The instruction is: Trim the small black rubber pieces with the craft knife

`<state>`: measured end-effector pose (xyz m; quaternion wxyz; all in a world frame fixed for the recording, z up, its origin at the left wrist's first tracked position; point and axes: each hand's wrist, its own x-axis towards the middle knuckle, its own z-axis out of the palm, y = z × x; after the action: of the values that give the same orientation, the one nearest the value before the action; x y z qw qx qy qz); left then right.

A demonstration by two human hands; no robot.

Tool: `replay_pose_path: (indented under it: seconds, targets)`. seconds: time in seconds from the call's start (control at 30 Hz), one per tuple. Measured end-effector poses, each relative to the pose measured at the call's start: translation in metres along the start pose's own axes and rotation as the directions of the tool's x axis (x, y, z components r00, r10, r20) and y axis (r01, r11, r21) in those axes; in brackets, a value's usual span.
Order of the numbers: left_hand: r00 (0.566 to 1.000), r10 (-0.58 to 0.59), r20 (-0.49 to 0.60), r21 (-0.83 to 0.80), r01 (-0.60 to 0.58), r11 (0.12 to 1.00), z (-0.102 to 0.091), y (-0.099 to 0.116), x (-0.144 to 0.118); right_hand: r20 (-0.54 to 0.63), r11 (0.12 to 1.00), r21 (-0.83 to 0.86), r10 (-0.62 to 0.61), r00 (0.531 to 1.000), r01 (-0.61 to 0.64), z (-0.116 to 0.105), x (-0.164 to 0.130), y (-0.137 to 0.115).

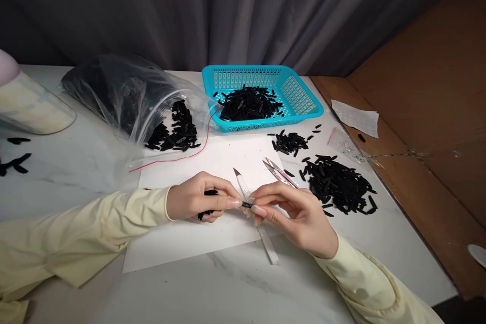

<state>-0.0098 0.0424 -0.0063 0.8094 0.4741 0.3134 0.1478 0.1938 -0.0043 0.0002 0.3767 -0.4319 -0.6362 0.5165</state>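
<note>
A white table (76, 172) stands before a grey curtain (228, 5). On its white paper (212, 162), both hands pinch one small black piece (247, 205) between their fingertips; it lies sideways, left to right. The left hand (195, 197) also shuts on more black pieces. The right hand (294, 215) grips the other end. Snips (279, 171), a blade (246, 195), a black pile (337, 185) and a blue basket (304, 96) sit near.

head cam | looks forward-down | close over table (243, 283) | single view
</note>
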Motion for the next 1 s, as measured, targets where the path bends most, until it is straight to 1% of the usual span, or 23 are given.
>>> replay_pose_path:
  seconds: [0.3, 0.4, 0.57, 0.73, 0.9, 1.0]
  targets:
    - [0.999, 0.01, 0.049, -0.036, -0.009, 0.999, -0.0017, -0.0022, 0.0002, -0.027, 1.0, -0.019, -0.009, 1.0, 0.009, 0.0018, 0.001, -0.0004]
    - [0.999, 0.001, 0.049, -0.036, 0.001, 0.999, -0.0025, -0.0019, 0.0005, -0.026, 0.999, -0.039, -0.019, 0.999, 0.018, 0.0023, 0.0016, -0.0004]
    - [0.999, -0.002, 0.047, -0.015, 0.003, 1.0, -0.0023, -0.0012, 0.0004, -0.047, 0.993, -0.091, -0.083, 0.995, 0.079, 0.0016, 0.0013, 0.0027]
    - [0.999, 0.004, 0.046, -0.023, -0.003, 1.0, -0.002, -0.0018, 0.0013, -0.055, 0.981, -0.17, -0.104, 0.993, 0.094, 0.0031, 0.0024, 0.0026]
    - [0.995, 0.028, 0.094, -0.052, -0.023, 0.998, -0.0047, -0.0047, 0.0042, -0.045, 0.972, -0.202, -0.128, 0.991, 0.117, 0.0049, 0.0048, -0.0003]
    - [0.994, 0.036, 0.101, -0.06, -0.03, 0.998, -0.0057, -0.0059, 0.0051, -0.05, 0.961, -0.233, -0.162, 0.986, 0.146, 0.0048, 0.0047, 0.0006]
